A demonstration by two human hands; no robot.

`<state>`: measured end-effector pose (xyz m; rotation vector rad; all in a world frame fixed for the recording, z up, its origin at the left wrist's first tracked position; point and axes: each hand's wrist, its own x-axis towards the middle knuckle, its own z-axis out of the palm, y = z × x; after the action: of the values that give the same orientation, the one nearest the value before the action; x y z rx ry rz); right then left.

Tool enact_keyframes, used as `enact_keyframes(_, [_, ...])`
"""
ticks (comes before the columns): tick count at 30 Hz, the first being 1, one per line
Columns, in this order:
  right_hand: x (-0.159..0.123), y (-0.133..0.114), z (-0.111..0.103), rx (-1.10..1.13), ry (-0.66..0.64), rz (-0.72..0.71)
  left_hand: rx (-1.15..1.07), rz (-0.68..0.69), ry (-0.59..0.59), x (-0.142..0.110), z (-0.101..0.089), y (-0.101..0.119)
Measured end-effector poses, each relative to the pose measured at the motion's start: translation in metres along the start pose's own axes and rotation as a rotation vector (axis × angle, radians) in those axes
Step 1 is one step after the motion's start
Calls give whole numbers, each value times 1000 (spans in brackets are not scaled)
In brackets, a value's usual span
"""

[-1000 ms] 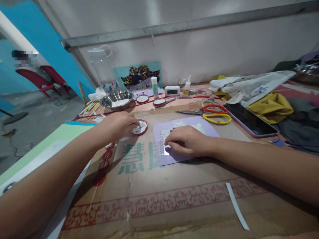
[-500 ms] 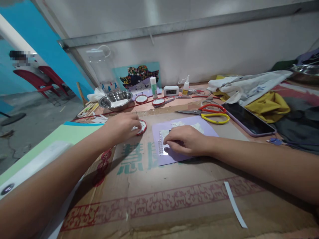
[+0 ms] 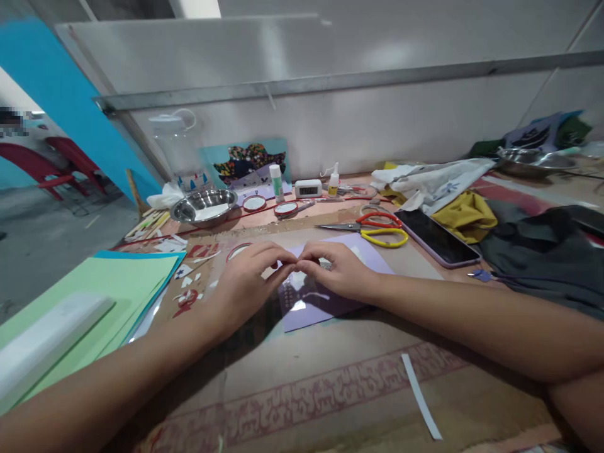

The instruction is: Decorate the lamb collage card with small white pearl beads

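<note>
Fingers [image 3: 283, 256] pinch tip to tip, any hold unclear, over flat purple paper [image 3: 325, 308] and round beads [image 3: 289, 297].

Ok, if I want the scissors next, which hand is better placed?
Probably your right hand: it is over the purple sheet and nearer the scissors. Your left hand is farther away, on the side of the green sheets.

Fingers [image 3: 310, 251] together above purple sheet [image 3: 315, 313]
</note>
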<state>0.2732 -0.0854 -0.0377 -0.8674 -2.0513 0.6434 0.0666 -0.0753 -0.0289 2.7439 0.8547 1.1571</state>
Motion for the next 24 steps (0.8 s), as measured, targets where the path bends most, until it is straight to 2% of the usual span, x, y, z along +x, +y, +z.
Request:
enact_keyframes(4, [0, 4, 0, 21, -36, 12, -23, 19, 36, -1, 2, -2])
enact_keyframes(7, [-2, 6, 2, -14, -72, -54, -69, 3, 22, -6, 2, 0])
enact_keyframes(10, [-2, 5, 3, -27, -83, -87, -119, -101, -27, -9, 2, 3])
enact_keyframes(15, [-2, 3, 1, -5, -48, -29, -166, -261, -34, -9, 4, 3])
enact_keyframes(24, [-1, 4, 1, 5, -54, 28, -176, -99, -105, -13, 4, 0])
